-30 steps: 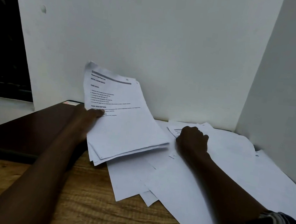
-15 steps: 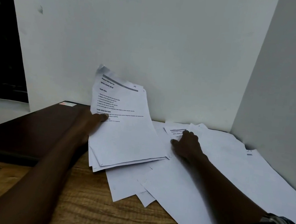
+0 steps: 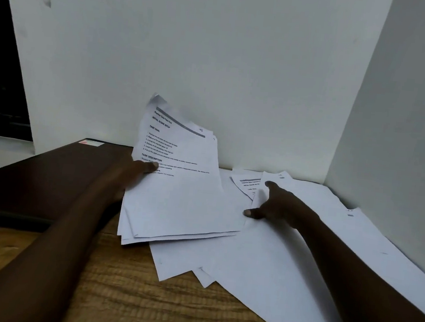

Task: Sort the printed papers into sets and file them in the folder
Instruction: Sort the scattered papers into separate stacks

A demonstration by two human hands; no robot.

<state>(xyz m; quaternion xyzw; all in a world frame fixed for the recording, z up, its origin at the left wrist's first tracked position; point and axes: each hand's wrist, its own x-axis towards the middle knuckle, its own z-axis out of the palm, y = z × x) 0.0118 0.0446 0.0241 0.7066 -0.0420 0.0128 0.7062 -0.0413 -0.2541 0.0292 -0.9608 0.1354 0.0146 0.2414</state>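
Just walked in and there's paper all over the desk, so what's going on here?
A person is sorting printed papers. The left hand holds a gathered stack of sheets, tilted up, thumb on the top page. The right hand lies spread on the loose papers scattered over the wooden table, with a sheet edge between its fingers. A dark folder lies shut at the left; nothing looks filed yet.
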